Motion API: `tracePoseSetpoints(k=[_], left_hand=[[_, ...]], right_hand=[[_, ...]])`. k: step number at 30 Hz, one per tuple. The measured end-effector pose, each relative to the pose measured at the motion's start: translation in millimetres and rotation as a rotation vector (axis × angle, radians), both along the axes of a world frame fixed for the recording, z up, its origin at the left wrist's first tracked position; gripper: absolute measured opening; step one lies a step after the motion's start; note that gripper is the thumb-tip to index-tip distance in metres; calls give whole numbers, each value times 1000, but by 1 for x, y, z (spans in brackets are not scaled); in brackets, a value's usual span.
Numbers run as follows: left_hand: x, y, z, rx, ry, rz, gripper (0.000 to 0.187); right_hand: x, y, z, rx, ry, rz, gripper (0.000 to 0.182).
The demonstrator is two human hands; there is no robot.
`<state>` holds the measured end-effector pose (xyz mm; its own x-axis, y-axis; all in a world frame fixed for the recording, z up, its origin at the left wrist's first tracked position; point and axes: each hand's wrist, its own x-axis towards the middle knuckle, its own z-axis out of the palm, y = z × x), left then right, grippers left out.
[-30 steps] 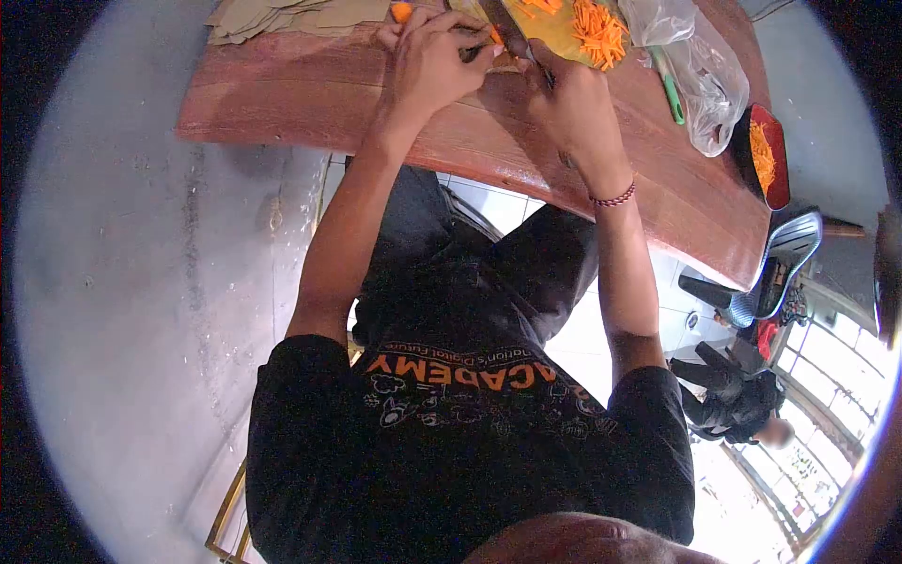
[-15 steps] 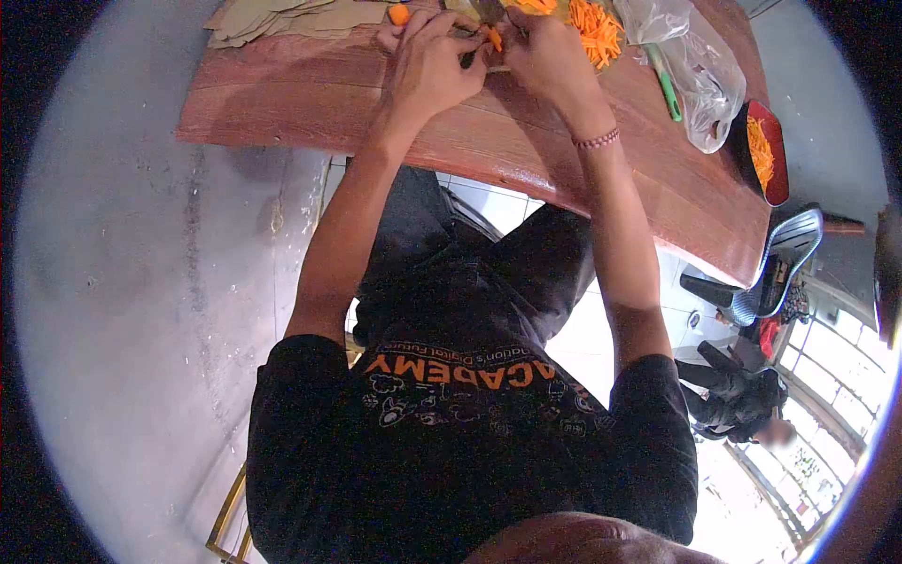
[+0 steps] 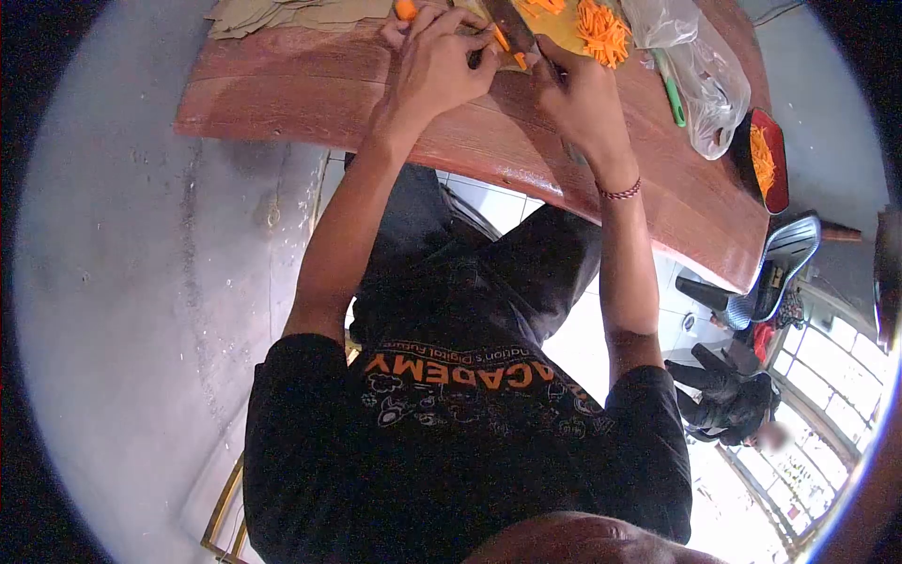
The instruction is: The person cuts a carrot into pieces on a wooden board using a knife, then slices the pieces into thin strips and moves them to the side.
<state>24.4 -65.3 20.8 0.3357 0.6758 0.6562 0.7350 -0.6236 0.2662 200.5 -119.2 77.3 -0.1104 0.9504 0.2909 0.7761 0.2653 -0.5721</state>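
At the table's far edge my left hand (image 3: 440, 68) bends its fingers over a piece of carrot (image 3: 504, 39), holding it down. My right hand (image 3: 584, 105) is wrapped around the handle of a knife (image 3: 510, 23). Its dark blade points up and to the left, close beside the carrot piece. Another chunk of carrot (image 3: 406, 9) shows by the fingers of my left hand. Past the blade lie cut carrot strips (image 3: 543, 7), and a larger pile of carrot strips (image 3: 603, 36) sits to the right on a yellowish board (image 3: 562, 30).
Brown paper (image 3: 272, 15) covers the table's far left. A clear plastic bag (image 3: 711, 94) and a green-handled tool (image 3: 674, 101) lie right of my hands. A red tray (image 3: 776, 179) with carrot strips stands at the right edge. Beyond are a chair (image 3: 787, 249) and another person (image 3: 728, 399).
My right hand has moved right and slightly toward me with the knife, baring more of the blade. My left hand has shifted slightly right and stays on the carrot.
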Motion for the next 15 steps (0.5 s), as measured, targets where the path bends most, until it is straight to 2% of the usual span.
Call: tracePoseSetpoints(k=[2, 5, 7, 15], left_hand=[[-1, 4, -5, 23, -12, -8, 20], [-3, 8, -10, -94, -64, -75, 20], [-2, 8, -8, -26, -47, -58, 20], [-1, 5, -9, -68, -53, -34, 22]], right_hand=[[-1, -3, 3, 0, 2, -1, 21], [-1, -5, 4, -100, 16, -32, 22], [0, -5, 0, -31, 16, -19, 24], [0, -6, -4, 20, -4, -11, 27]])
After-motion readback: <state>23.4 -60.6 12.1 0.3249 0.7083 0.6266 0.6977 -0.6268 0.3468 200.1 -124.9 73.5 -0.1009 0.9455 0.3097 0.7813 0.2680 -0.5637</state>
